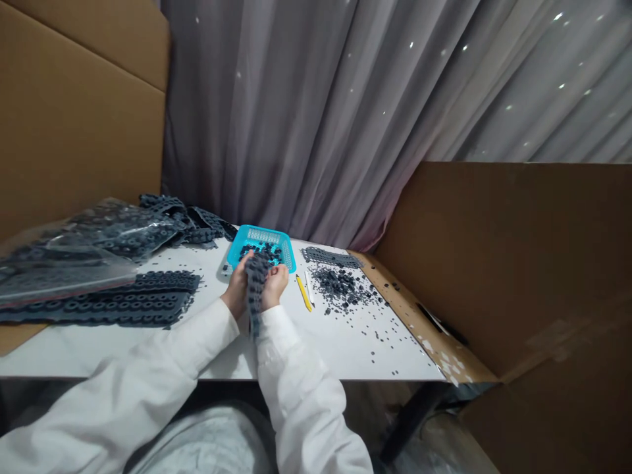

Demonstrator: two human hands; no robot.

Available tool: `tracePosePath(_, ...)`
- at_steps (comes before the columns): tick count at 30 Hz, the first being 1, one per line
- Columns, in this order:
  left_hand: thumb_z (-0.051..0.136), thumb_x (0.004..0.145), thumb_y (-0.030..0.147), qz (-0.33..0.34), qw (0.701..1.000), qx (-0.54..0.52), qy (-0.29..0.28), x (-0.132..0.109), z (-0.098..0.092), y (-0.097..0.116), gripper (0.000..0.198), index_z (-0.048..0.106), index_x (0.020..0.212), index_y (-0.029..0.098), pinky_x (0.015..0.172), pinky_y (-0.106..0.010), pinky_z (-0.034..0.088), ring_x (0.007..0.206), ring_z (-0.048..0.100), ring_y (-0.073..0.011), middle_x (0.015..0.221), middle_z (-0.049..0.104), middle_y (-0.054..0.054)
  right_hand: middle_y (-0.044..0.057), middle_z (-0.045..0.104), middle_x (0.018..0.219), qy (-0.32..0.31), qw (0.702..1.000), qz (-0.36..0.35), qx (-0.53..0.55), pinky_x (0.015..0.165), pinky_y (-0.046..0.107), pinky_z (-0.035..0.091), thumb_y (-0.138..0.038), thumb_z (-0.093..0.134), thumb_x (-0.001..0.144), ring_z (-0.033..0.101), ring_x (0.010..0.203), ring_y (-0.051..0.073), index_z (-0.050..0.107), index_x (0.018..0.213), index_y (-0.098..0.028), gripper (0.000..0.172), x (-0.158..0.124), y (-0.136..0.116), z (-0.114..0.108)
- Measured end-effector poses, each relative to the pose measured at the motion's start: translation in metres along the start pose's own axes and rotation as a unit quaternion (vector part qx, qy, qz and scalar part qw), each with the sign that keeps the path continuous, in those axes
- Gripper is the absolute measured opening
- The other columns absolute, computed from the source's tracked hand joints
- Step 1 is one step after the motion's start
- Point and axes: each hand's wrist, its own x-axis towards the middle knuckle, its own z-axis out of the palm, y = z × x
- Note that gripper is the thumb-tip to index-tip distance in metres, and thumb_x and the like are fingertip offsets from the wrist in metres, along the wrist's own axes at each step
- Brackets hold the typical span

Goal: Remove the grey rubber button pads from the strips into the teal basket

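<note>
A dark grey perforated strip (255, 283), rubber- or foam-like, hangs down between my hands at the front of a blue plastic basket (291, 260). My left hand (237, 287) is closed on the strip's left side. On its right side my right hand (274, 287) grips the same strip with bent fingers; the fingertips are partly hidden behind it. Small dark pieces (270, 253) lie in the basket beyond the hands. A yellow pen-like tool (303, 293) and a white pen-like tool (309, 288) rest on the table to the right.
Stacked perforated strips (148, 299) and a clear plastic bag (99, 237) of similar material occupy the left. Another perforated sheet (330, 257) lies at the back right, near a heap of dark bits (340, 284). Cardboard walls (533, 263) flank the white table (326, 342).
</note>
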Motion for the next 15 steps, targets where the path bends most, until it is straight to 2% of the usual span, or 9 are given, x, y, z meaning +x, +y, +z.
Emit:
tracePosePath(4,0.06,0.092,0.041,0.052,0.993,0.11,0.009,0.003,-0.002,0.013,0.027,0.064,0.089,0.014,0.063,-0.03,0.052,0.066,0.062,-0.014,0.08,0.066,-0.001,-0.004,0.035,0.059,-0.022,1.0,0.006,0.001,0.052,0.025,0.038,-0.033,0.027,0.092,0.037,0.054,0.014,0.034,0.068,-0.024,0.026,0.007,-0.006,-0.006)
tracePosePath(6,0.07,0.083,0.041,0.075,0.982,0.174,0.002,0.0,-0.01,0.029,0.027,0.063,0.073,0.016,0.056,-0.027,0.047,0.057,0.057,-0.0135,0.065,0.063,0.002,-0.003,0.036,0.061,-0.043,0.999,0.005,-0.002,0.052,0.025,0.037,-0.032,0.022,0.092,0.037,0.054,0.015,0.037,0.072,-0.024,0.026,0.012,-0.01,-0.012)
tracePosePath(8,0.079,0.071,0.04,0.09,0.967,0.24,-0.013,-0.004,-0.019,0.047,0.031,0.062,0.06,0.017,0.052,-0.027,0.041,0.051,0.052,-0.0142,0.054,0.059,0.004,-0.003,0.036,0.061,-0.082,0.997,-0.003,-0.01,0.053,0.026,0.037,-0.031,0.027,0.089,0.038,0.055,0.015,0.041,0.073,-0.023,0.022,0.016,-0.017,-0.018)
tracePosePath(10,0.083,0.063,0.04,0.095,0.948,0.301,-0.031,-0.006,-0.026,0.062,0.032,0.062,0.053,0.018,0.051,-0.027,0.038,0.049,0.05,-0.015,0.049,0.058,0.003,-0.003,0.041,0.062,-0.134,0.991,-0.017,-0.02,0.058,0.026,0.039,-0.03,0.041,0.084,0.042,0.059,0.016,0.046,0.072,-0.022,0.015,0.018,-0.024,-0.022)
tracePosePath(12,0.083,0.06,0.039,0.093,0.931,0.348,-0.049,-0.006,-0.031,0.07,0.027,0.065,0.052,0.019,0.053,-0.027,0.039,0.053,0.052,-0.0167,0.051,0.062,0.002,-0.002,0.049,0.065,-0.215,0.974,-0.05,-0.045,0.066,0.026,0.041,-0.026,0.05,0.079,0.048,0.066,0.016,0.049,0.07,-0.022,0.01,0.017,-0.031,-0.024)
tracePosePath(15,0.084,0.057,0.035,0.081,0.916,0.386,-0.073,-0.001,-0.034,0.07,0.02,0.069,0.054,0.021,0.062,-0.027,0.043,0.064,0.058,-0.0205,0.058,0.07,0.001,-0.001,0.053,0.07,-0.361,0.911,-0.136,-0.143,0.073,0.027,0.041,-0.022,0.045,0.085,0.05,0.071,0.017,0.047,0.07,-0.022,0.015,0.015,-0.035,-0.024)
